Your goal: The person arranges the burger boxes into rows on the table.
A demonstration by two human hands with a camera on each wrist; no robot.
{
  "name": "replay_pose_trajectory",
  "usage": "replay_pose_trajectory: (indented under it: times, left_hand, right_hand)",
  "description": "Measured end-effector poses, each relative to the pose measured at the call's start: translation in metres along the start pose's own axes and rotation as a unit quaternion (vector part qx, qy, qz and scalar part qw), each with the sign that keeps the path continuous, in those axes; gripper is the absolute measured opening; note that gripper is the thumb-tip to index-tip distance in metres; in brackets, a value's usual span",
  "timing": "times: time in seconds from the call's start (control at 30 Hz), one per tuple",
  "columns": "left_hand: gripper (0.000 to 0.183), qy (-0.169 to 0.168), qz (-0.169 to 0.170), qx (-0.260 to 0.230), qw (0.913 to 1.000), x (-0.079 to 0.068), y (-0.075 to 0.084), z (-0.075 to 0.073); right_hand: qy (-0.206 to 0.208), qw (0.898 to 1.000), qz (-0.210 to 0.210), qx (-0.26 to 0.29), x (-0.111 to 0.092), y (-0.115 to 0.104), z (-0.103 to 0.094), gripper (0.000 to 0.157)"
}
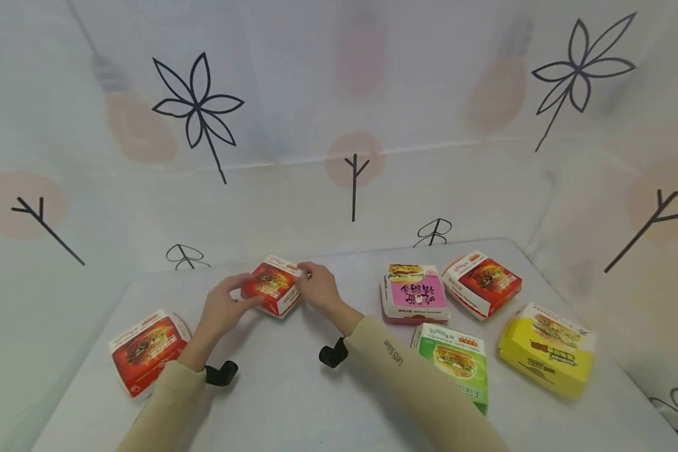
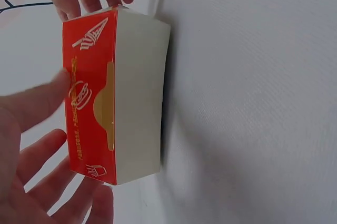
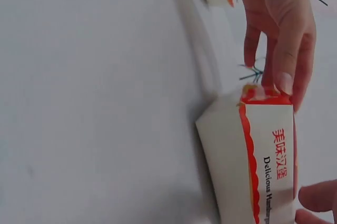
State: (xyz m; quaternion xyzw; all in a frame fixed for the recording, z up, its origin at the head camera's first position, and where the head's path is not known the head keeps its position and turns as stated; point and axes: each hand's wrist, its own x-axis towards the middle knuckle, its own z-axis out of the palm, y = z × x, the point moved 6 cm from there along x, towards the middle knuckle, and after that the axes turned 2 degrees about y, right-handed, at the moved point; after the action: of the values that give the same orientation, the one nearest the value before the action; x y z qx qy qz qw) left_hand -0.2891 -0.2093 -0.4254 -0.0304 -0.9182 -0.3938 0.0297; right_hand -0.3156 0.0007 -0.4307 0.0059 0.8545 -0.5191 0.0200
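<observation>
A red and white hamburger box (image 1: 272, 284) sits at the far middle of the table, between both hands. My left hand (image 1: 224, 309) holds its left side, thumb on the near edge and fingers toward the far corner. In the left wrist view, the box's red side (image 2: 87, 103) with a tucked tab faces the thumb. At the right side, my right hand (image 1: 321, 291) grips the box's edge with bent fingers. The right wrist view shows the white side with red lettering (image 3: 268, 166) and only the fingertips (image 3: 318, 196) of this hand. The box looks closed.
Another red hamburger box (image 1: 149, 351) lies at the left, beside the left forearm. On the right are a pink box (image 1: 416, 294), a red box (image 1: 482, 284), a yellow box (image 1: 547, 351) and a green box (image 1: 454, 361) partly behind the right sleeve. Patterned white cloth (image 1: 282, 207) hangs behind.
</observation>
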Motion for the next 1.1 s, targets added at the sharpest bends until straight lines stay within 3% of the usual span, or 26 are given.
replay_pose_trajectory:
  times: [0.27,0.47,0.63,0.8,1.1]
  left_hand:
    - [0.084,-0.042,0.019,0.018,0.9988,0.004,0.002,0.008]
    - [0.086,-0.056,0.026,0.020,0.9979,0.005,0.001,0.010]
    - [0.078,-0.046,0.043,0.022,0.9978,0.007,0.000,0.012]
    - [0.063,-0.023,0.066,0.045,0.9966,0.005,0.004,0.009]
    - [0.049,-0.013,0.026,0.012,0.9995,0.000,0.002,0.003]
  right_hand:
    - [0.048,0.999,-0.013,-0.008,-0.010,0.004,0.009,0.038]
    - [0.075,0.996,-0.021,0.045,-0.016,0.007,0.011,0.030]
    - [0.074,0.993,-0.011,0.087,-0.018,0.014,0.012,0.033]
    - [0.083,0.992,-0.010,0.091,-0.021,0.016,0.010,0.031]
    - [0.105,0.992,-0.037,0.065,-0.028,0.016,0.006,0.027]
